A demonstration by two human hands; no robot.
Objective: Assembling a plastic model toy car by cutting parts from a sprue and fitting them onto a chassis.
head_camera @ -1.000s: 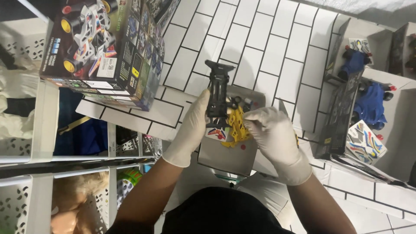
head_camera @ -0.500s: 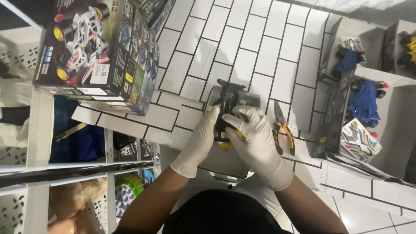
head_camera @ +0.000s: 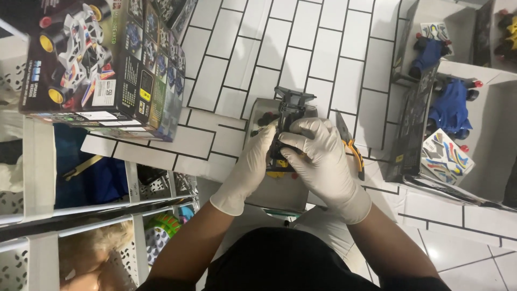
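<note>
White-tiled floor (head_camera: 334, 48), kit box (head_camera: 102, 64) propped at upper left, grey tray (head_camera: 269, 188) at centre. Over the tray, both gloved hands now close round the black toy-car chassis (head_camera: 291, 116): left hand (head_camera: 250, 167) grips its side, right hand (head_camera: 323, 156) has shifted on top w/ fingers curled, covering the yellow part seen 1 s ago. Cutters (head_camera: 350, 145) lie uncovered just right.

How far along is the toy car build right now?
Done: the black chassis already has its front bumper. In hand: left hand steadies it over the grey tray while right hand presses on its middle. Left: no wheels or body shell visible on it; small parts remain in the tray, and the cutters lie beside it.
</note>
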